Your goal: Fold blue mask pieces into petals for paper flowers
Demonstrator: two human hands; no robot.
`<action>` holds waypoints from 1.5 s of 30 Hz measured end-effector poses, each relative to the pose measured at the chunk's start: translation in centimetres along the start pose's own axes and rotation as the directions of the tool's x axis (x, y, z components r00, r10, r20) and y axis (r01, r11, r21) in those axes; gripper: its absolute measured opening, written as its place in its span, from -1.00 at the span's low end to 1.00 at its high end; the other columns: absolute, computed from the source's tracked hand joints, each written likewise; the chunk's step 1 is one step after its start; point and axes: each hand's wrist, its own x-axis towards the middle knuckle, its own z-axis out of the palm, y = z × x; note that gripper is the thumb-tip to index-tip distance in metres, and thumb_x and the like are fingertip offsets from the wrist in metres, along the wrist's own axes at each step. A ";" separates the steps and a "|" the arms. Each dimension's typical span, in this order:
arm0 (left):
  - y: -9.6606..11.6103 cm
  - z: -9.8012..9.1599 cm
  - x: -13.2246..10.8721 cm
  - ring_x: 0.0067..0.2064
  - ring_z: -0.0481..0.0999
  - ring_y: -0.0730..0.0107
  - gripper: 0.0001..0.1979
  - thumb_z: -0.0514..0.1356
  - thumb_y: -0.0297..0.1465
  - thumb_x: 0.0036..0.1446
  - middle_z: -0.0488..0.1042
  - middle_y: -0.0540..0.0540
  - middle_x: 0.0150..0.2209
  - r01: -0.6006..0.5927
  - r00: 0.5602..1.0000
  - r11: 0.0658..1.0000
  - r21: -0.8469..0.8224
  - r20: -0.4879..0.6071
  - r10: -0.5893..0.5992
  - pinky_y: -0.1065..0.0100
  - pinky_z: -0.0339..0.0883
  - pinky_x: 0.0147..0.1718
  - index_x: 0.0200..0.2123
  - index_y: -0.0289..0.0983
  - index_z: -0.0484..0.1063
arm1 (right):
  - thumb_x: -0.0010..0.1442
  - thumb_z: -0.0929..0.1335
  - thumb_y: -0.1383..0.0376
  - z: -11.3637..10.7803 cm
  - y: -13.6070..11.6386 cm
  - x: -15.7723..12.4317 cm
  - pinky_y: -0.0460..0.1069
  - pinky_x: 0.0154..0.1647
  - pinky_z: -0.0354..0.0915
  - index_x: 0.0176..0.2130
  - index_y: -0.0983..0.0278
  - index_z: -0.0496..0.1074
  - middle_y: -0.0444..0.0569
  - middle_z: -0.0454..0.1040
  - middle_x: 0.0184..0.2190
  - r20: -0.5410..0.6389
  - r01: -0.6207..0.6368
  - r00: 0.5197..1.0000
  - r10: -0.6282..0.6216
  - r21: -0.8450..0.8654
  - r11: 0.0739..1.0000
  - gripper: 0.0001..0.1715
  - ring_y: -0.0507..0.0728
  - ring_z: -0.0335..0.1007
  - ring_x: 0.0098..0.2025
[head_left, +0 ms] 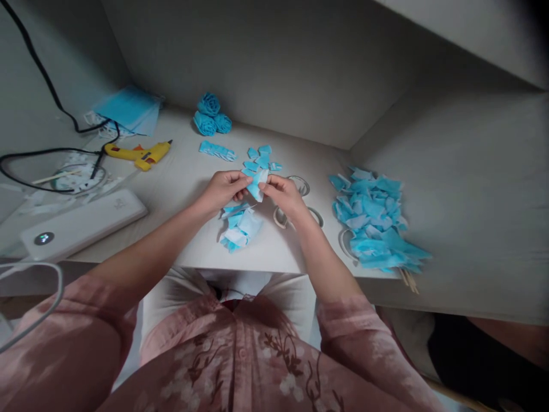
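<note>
Between my two hands is a blue-and-white piece of face-mask fabric (258, 186), pinched from both sides above the desk. The fingers of my left hand (229, 187) grip its left edge, and my right hand (281, 191) closes on its right edge. Just beyond lie several small folded blue pieces (263, 151). Nearer to me, under the held piece, sits a loose pile of blue and white fabric pieces (242, 230). A roll of tape (317, 216) rests partly hidden behind my right wrist, with another tape ring (300, 184) beyond it.
Three blue fabric roses (209, 105) stand at the back, near a row of folded pieces (217, 151). Leftward are a yellow glue gun (148, 155), stacked face masks (128, 109), a white power bank (86, 224) and cables. A large blue fabric heap (371, 212) with sticks (409, 280) lies right.
</note>
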 end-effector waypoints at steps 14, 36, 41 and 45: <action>-0.4 0.3 0.2 -0.59 0.26 0.59 -0.78 0.28 -0.39 0.13 0.34 0.08 -0.64 -0.055 0.994 0.998 0.017 -0.097 0.057 0.49 0.13 -0.57 -0.54 -0.29 0.40 | -0.05 0.59 -0.09 0.4 0.2 -0.1 -0.03 -0.22 0.31 -0.15 0.21 0.46 -0.15 0.50 -0.34 0.070 -0.012 0.998 0.007 0.062 0.998 -0.38 0.05 0.39 -0.30; -1.1 0.2 0.4 -0.57 0.30 0.57 -0.78 0.34 -0.37 0.16 0.31 0.08 -0.62 -0.058 0.995 0.976 -0.212 -0.094 0.039 0.48 0.20 -0.53 -0.50 -0.30 0.45 | 0.36 0.34 0.12 1.4 1.9 0.2 0.36 0.43 0.13 -0.04 0.11 0.49 0.02 0.41 0.23 0.138 0.527 0.780 -0.610 -0.669 0.523 -0.77 0.31 0.20 0.38; -1.2 0.2 0.4 -0.54 0.34 0.56 -0.79 0.36 -0.33 0.13 0.39 0.03 -0.57 -0.039 0.997 0.976 -0.216 -0.066 0.025 0.48 0.21 -0.52 -0.47 -0.31 0.48 | 0.38 0.34 0.08 1.7 1.7 -0.1 0.27 0.32 0.23 -0.21 0.13 0.53 0.03 0.49 0.09 -0.044 0.474 0.771 -0.636 -0.628 0.617 -0.76 0.26 0.35 0.23; -1.1 0.3 0.3 -0.53 0.36 0.58 -0.77 0.40 -0.30 0.10 0.44 0.02 -0.52 -0.016 0.997 0.975 -0.223 -0.075 -0.001 0.49 0.21 -0.52 -0.46 -0.31 0.49 | 0.34 0.38 0.10 1.4 1.5 -0.2 0.21 0.31 0.25 -0.24 0.16 0.54 0.04 0.49 0.13 -0.164 0.409 0.820 -0.549 -0.503 0.761 -0.78 0.22 0.40 0.22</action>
